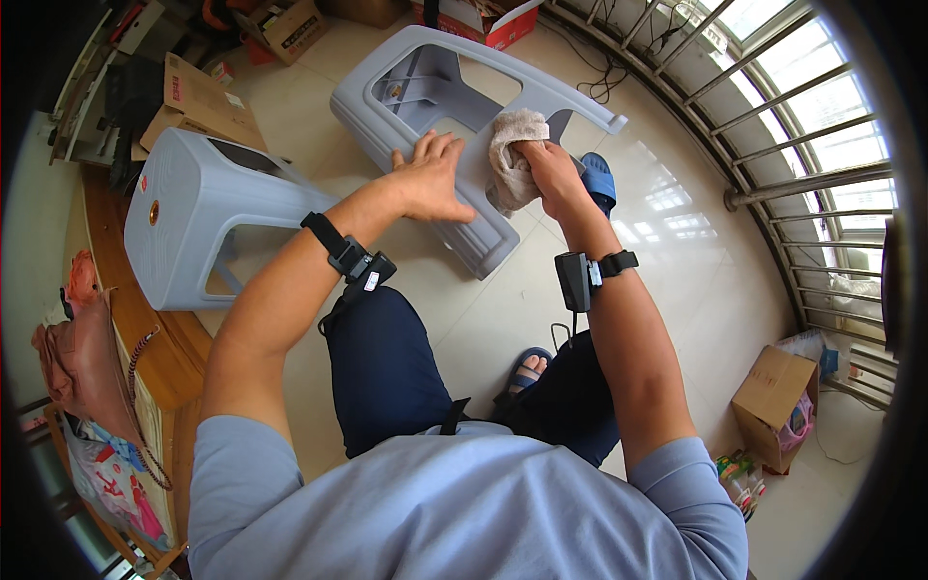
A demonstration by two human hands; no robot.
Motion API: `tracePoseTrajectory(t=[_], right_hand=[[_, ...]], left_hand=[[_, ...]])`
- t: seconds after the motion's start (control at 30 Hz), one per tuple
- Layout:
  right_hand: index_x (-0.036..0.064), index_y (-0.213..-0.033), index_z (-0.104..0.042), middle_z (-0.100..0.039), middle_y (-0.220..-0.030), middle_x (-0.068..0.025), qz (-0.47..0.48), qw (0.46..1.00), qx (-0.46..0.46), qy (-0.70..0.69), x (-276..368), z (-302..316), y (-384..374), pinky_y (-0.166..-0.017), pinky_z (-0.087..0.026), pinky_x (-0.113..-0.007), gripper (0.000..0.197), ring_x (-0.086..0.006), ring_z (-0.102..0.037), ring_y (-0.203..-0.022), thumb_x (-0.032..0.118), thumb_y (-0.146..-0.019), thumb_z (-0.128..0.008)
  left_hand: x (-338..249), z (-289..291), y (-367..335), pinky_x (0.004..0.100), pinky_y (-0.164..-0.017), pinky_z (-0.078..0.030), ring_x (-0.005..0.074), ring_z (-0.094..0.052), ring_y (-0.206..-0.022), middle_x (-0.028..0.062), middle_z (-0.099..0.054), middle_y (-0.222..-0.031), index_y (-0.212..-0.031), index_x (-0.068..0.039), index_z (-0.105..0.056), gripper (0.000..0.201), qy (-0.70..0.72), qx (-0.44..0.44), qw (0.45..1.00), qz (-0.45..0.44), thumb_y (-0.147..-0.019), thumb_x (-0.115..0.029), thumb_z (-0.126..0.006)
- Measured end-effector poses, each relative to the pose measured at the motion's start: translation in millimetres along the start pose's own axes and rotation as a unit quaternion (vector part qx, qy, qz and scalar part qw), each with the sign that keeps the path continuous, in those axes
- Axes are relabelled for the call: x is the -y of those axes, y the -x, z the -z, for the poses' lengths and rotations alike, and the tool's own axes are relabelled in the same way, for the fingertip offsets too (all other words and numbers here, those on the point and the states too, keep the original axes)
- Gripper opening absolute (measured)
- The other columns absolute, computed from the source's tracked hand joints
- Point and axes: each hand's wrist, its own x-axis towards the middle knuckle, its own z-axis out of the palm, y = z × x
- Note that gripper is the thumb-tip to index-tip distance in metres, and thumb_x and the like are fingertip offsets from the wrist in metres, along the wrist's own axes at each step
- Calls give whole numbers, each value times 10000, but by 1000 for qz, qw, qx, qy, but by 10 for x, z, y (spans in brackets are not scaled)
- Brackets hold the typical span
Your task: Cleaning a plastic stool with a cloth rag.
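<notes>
A grey plastic stool (488, 249) lies tipped on its side on the floor in front of me. My left hand (433, 182) is over its near part, fingers and thumb spread; whether the palm touches the plastic cannot be made out. In my right hand (556, 174) is a bunched beige cloth (515, 145), held against the stool's right part near a leg. The fingers under the cloth are partly hidden. To the left, a second grey plastic stool (169, 217) also rests on its side, its seat facing left, near my left forearm.
A wooden bench (174, 358) with a brown bag (82, 362) runs along the left. Cardboard boxes (208, 101) stand at the far left, and a red box (503, 29) at the back. An open carton (770, 396) is at right, below the barred window (773, 106).
</notes>
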Motion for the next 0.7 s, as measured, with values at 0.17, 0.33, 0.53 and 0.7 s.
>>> tracePoseTrajectory(t=[0.17,0.33,0.53,0.7], right_hand=[[-49,-1288,-722,-771,-1186,-119,-19,1000,3,23,30,23,7,-939,-575,-351,447,-213,-741,-1050,322,-1041,-700],[-74,-1242,-737,-781,-1132,-154,-1,1000,11,-9,10,17,2,-899,-592,-377,480,-252,-762,-993,324,-973,-761],[-70,-1254,-738,-782,-1140,-154,-10,1000,0,1,32,39,34,-902,-594,-380,487,-262,-765,-1000,329,-976,-763],[-61,-1295,-721,-772,-1201,-132,-18,1000,4,19,105,-52,95,-955,-576,-350,474,-222,-745,-1062,340,-1043,-702]], left_hand=[[-62,35,28,805,-1267,-201,430,-101,-1709,226,-226,-1809,-1737,3,-211,1347,6,5,1000,-2,-747,-614,-884],[-59,10,6,811,-1267,-197,431,-104,-1708,230,-238,-1803,-1735,9,-208,1348,12,-3,1000,2,-744,-606,-885],[-71,8,43,814,-1267,-193,437,-102,-1707,233,-246,-1795,-1730,15,-205,1317,11,-5,1000,-12,-761,-579,-870],[-12,50,41,798,-1269,-203,428,-99,-1711,243,-241,-1797,-1732,10,-206,1315,14,6,1000,-2,-766,-587,-869]])
